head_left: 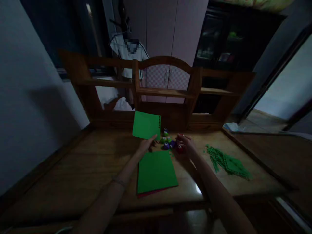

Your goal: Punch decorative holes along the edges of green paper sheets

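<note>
Green paper sheet (146,125), held up at the back of the bench (73,162), tilts with its punched edge to the right. Your left hand (148,144) pinches its lower corner. Your right hand (186,144) curls loosely over a red punch (179,149) among small craft punches (167,143). A green stack (156,171) lies nearer you.

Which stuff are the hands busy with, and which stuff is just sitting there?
In use:
- left hand holding green sheet
- right hand on red punch

Lying about:
- other punches
- green sheet stack
- cut strips
- white shirt
</note>
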`<state>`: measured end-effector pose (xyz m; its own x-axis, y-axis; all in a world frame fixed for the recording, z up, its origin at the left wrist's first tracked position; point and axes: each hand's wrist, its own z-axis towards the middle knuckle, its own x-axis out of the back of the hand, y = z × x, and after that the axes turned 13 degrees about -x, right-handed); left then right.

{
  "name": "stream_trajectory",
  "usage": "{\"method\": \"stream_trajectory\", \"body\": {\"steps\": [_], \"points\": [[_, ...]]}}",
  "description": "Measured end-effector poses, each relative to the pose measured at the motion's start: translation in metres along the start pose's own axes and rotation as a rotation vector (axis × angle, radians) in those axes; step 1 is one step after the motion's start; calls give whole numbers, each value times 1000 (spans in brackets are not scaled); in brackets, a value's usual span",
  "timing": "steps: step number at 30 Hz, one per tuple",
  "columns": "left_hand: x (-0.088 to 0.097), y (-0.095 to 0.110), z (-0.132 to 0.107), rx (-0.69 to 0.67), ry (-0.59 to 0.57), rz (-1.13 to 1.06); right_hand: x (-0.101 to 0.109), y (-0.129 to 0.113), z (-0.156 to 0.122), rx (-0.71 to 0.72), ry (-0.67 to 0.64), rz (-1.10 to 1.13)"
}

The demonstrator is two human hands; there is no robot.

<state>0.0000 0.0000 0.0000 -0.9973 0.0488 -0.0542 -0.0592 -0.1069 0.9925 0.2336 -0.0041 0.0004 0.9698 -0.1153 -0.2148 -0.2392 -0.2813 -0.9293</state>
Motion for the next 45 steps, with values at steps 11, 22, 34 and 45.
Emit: {"method": "stream_trajectory", "body": {"steps": [11, 22, 34, 45], "points": [[0, 6, -4, -14, -4, 61, -2, -2, -4, 15, -11, 10], [2, 0, -1, -44, -3, 38, -1, -2, -6, 34, -8, -8], [2, 2, -2, -24, -17, 76, -4, -6, -9, 3, -5, -4], [3, 2, -3, -37, -30, 95, -6, -8, -12, -1, -15, -1]]}}
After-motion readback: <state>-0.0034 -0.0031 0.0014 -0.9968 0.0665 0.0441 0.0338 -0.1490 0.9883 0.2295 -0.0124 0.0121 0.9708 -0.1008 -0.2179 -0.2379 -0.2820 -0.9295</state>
